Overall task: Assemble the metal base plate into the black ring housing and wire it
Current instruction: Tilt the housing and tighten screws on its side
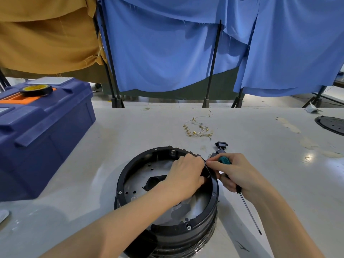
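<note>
The round black plastic ring housing [119, 183] stands on the pale bench [130, 127] at lower centre, with the perforated silver metal base plate [137, 179] inside it. The left hand [186, 174] reaches in with fingers curled at the right wall; whether its grip holds anything is unclear. The right hand [240, 175], just outside, has its grip clamped on a green-handled screwdriver [224, 160].

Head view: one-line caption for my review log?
Left hand reaches inside the black ring housing; right hand holds a screwdriver at its rim.

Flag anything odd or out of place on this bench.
The right hand holds the screwdriver with its tip pointing away from the black ring housing. Beyond it, wires lie in a loose tangle on the table.
</note>
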Tool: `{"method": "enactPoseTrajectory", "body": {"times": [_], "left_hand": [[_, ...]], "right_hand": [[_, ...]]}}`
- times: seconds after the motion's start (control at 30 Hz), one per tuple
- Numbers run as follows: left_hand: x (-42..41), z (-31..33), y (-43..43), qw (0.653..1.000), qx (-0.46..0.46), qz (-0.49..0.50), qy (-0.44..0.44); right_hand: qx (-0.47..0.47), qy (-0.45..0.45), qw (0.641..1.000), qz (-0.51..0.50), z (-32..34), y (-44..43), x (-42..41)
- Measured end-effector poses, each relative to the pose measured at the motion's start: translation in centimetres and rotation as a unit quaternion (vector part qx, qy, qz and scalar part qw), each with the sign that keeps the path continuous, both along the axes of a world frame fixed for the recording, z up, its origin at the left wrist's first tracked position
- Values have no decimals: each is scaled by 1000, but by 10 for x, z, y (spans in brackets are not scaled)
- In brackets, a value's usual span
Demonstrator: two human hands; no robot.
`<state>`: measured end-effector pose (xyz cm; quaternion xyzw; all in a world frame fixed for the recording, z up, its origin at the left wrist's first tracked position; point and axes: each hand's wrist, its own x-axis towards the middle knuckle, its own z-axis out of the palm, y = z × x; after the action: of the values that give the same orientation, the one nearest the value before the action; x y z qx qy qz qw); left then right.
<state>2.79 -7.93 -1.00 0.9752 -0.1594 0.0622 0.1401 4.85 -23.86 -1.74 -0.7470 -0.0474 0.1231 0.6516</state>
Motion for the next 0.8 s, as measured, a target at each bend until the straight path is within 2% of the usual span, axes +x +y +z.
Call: {"method": "enactPoseTrajectory", "body": {"times": [0.2, 0.4, 0.63, 0.8], "left_hand": [[-3, -12, -3, 999, -46, 24, -8], [-1, -12, 1, 981, -182, 38, 48], [-5, -15, 2, 969, -241, 48, 38], [-5, -11, 1, 974, -224, 31, 28]], "right_hand": [[7, 8, 1000, 1, 0, 2, 0], [13, 20, 1000, 9, 1, 1, 0], [4, 26, 1000, 15, 1, 0, 1], [2, 25, 999, 26, 0, -2, 0]]}}
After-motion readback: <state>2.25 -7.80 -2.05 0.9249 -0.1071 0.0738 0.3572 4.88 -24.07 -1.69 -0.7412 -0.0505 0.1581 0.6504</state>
